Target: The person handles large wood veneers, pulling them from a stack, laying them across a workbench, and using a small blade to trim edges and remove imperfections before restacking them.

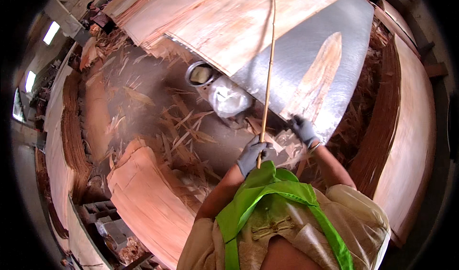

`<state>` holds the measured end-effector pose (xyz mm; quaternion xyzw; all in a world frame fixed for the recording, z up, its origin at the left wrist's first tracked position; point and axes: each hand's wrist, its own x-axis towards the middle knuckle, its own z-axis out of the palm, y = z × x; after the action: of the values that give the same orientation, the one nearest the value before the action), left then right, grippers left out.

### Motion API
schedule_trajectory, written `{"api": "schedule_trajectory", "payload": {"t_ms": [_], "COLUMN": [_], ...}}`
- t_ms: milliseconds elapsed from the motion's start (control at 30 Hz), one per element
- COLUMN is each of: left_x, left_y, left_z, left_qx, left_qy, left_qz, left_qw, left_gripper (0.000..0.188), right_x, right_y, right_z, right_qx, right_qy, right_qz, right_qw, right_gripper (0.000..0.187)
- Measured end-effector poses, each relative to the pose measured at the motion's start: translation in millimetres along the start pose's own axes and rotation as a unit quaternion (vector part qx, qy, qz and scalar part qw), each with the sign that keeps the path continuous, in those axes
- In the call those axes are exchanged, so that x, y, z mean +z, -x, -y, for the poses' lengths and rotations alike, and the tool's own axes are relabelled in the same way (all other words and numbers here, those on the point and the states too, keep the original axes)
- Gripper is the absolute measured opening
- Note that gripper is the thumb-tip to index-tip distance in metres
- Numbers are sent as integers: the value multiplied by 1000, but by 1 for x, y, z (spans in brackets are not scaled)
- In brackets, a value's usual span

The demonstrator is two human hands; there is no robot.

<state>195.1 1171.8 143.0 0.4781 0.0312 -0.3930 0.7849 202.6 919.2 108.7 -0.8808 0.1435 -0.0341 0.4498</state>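
My left hand (pixel 251 155), in a grey glove, is closed around the lower part of a long, thin bamboo stick (pixel 270 64). The stick extends away over the table. My right hand (pixel 304 129), also gloved, is at the near edge of the metal tabletop (pixel 351 36). Its dark fingertips are by the near end of a tapered piece of wood veneer (pixel 322 74), which lies flat on the metal. Blur hides whether those fingers grip the piece. Large pale veneer sheets (pixel 215 21) cover the table's far and left part.
Beneath the table's left edge are a metal bowl (pixel 201 74) and a white plastic-covered container (pixel 228 98). Veneer scraps (pixel 184 126) litter the floor. Veneer stacks stand at right (pixel 406 117) and near left (pixel 143 189). Another person (pixel 99 17) is at the far left.
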Motion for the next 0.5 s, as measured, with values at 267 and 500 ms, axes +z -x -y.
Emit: {"api": "schedule_trajectory", "payload": {"t_ms": [267,500], "left_x": [-124,-220], "left_y": [23,34], "left_z": [-40,-107], "left_qx": [81,219], "left_qy": [-126,-363], "left_qz": [-163,-328], "left_qw": [975,844], "left_gripper": [31,29], "right_x": [-100,-159], "right_y": [-45,88], "right_z": [-47,21], "right_qx": [-67,114], "right_qy": [630,594], "right_qz": [130,687], "right_qw": [762,403], "right_gripper": [22,25]}}
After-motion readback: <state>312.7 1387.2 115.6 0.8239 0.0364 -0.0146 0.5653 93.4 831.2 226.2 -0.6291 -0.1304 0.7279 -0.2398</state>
